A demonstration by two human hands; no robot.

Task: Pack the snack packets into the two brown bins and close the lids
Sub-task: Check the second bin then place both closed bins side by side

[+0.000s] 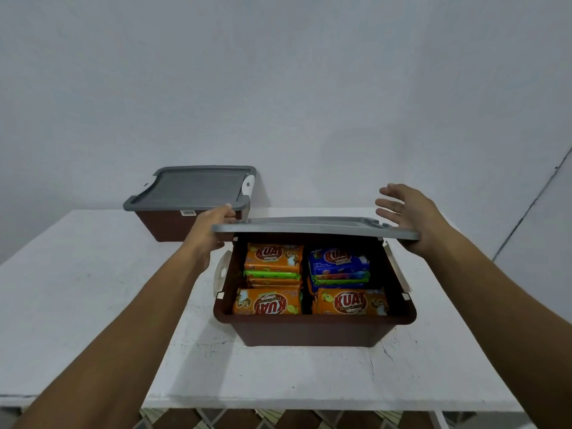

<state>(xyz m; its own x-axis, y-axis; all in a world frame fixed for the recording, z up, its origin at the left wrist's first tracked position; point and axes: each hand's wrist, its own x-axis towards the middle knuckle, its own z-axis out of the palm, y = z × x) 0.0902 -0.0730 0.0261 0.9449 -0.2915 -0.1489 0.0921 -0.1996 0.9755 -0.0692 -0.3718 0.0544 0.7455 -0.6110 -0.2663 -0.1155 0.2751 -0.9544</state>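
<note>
A brown bin [312,331] stands near the table's front, filled with orange, blue and green snack packets [272,258]. A grey lid [312,227] hovers level just above its far rim. My left hand [210,226] grips the lid's left end. My right hand [408,212] holds the right end between thumb and palm, fingers spread above it. A second brown bin [164,226] sits at the back left with its grey lid [195,187] on top.
The white table [93,305] ends at a front edge low in view, with patterned floor [278,421] below. A plain wall stands close behind the far bin. White latches [221,270] hang open on the near bin's sides.
</note>
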